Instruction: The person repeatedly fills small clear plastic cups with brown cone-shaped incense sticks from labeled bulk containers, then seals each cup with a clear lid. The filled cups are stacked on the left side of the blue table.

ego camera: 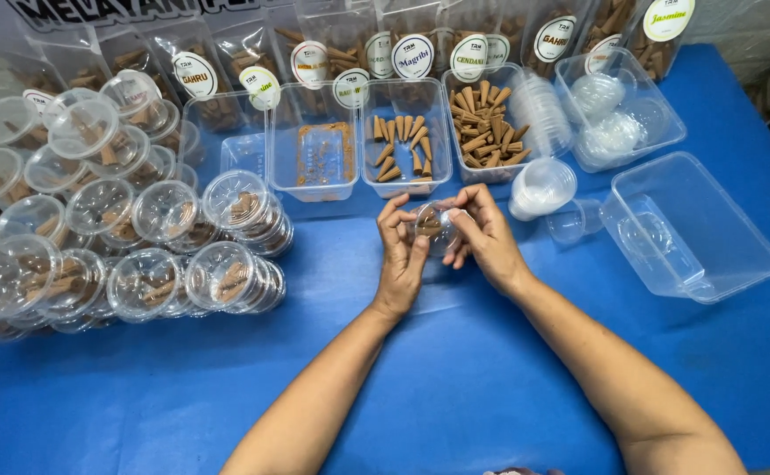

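Far left: stack of filled round cups (130, 237) on blue table (455, 378). Centre: left hand (400, 251) and right hand (486, 237) both grip one small clear cup (433, 227) of brown cones, held above the table, just in front of the cone trays (407, 145). Right: empty clear tub (688, 229).

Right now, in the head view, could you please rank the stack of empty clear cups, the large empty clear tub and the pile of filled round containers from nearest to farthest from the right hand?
1. Stack of empty clear cups: just beyond the right hand, to its right.
2. Large empty clear tub: far right.
3. Pile of filled round containers: far left, past the left hand.
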